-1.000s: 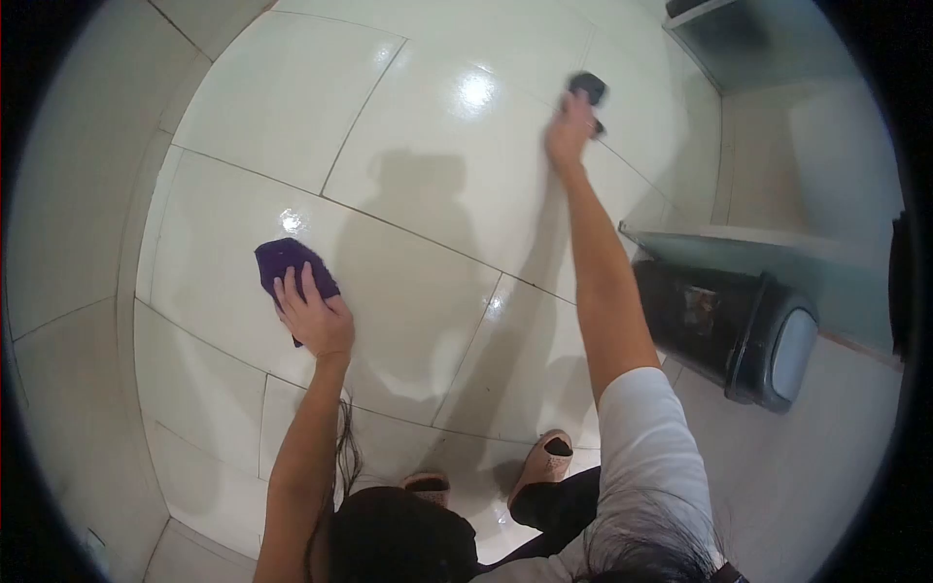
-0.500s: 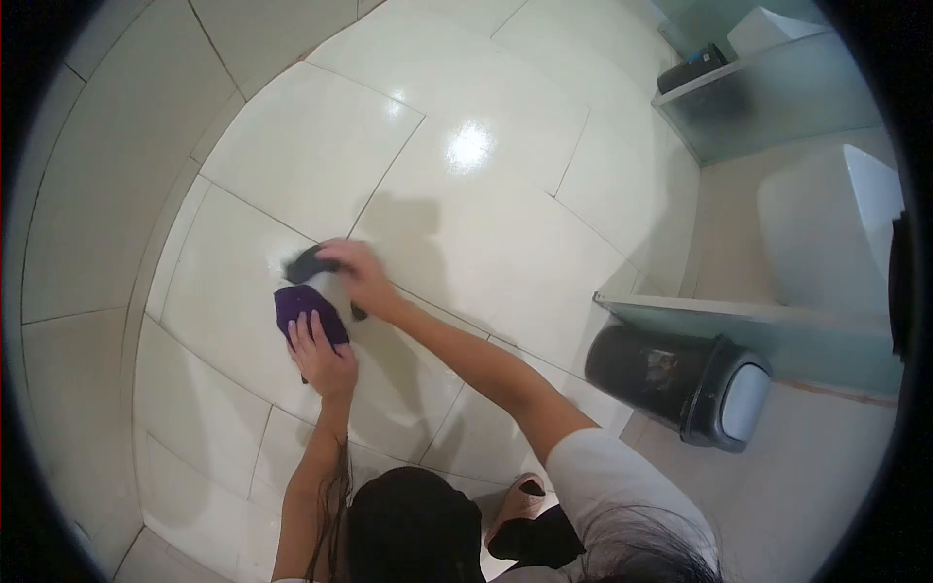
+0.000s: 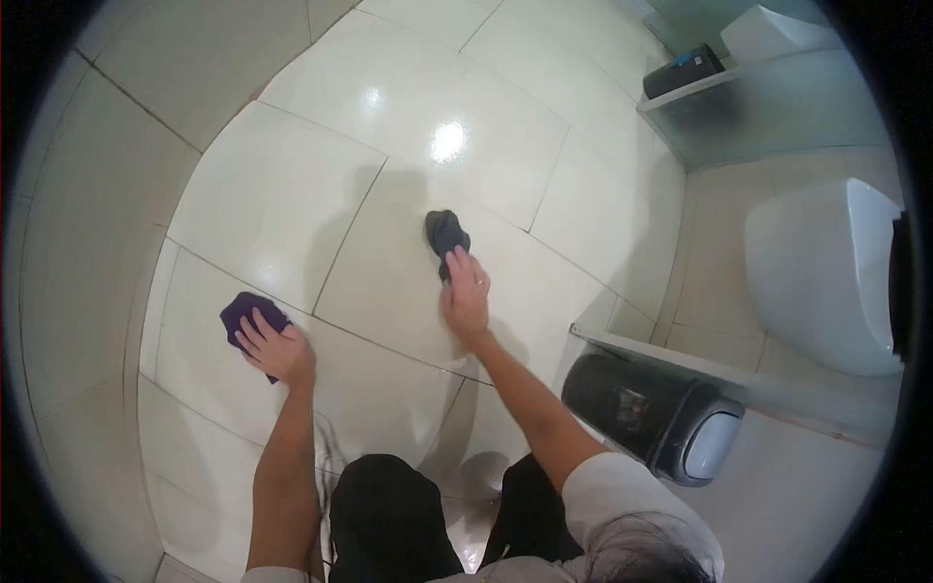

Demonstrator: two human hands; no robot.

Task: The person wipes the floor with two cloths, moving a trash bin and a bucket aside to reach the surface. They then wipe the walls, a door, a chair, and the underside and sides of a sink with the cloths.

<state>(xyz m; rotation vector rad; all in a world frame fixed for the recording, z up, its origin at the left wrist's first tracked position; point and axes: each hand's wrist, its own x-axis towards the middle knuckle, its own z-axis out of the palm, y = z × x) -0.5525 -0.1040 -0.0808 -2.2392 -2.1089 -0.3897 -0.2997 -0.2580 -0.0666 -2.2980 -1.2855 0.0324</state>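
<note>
A dark purple cloth point(image 3: 233, 316) lies on the pale tiled floor at the left. My left hand point(image 3: 277, 348) presses it down, its fingers spread over the fabric. Farther right, a bunched dark grey cloth point(image 3: 445, 229) rests on the floor. My right hand point(image 3: 468, 296) has its fingers closed over the near end of that cloth, partly hiding it. The two hands and cloths are well apart.
Close on my right stands a black bin point(image 3: 632, 403) with a grey flap, beside a frosted glass partition point(image 3: 671, 355). White urinals point(image 3: 826, 277) line the right side. Another black bin point(image 3: 680, 73) is farther back. A tiled wall point(image 3: 87, 233) bounds the left.
My hands have moved apart. The right one has carried the grey cloth rightward, away from the purple cloth; the left has slid the purple cloth to the left. The view has shifted slightly.
</note>
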